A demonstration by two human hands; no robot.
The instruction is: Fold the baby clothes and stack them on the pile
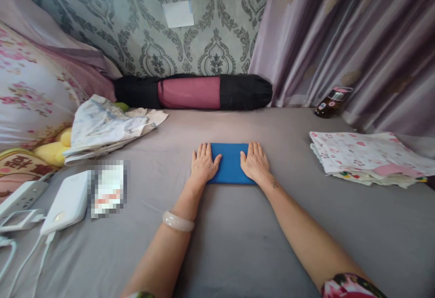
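Observation:
A flat blue rectangle point(231, 164), which looks like folded cloth, lies on the grey sheet point(231, 234) in front of me. My left hand point(204, 163) rests palm down over its left edge, fingers stretched out and pointing away from me. Over the right edge my right hand point(254, 162) lies flat in the same way. Both thumbs reach inward on the blue surface, and its middle shows between them. A pale bangle point(178, 221) circles my left forearm.
To the left are folded light cloths point(105, 123), a white power bank point(68, 200) with cables, and a power strip point(23, 196). Along the wall lies a black and maroon roll point(190, 92). Folded patterned cloths point(367, 153) and a dark bottle point(331, 103) are on the right.

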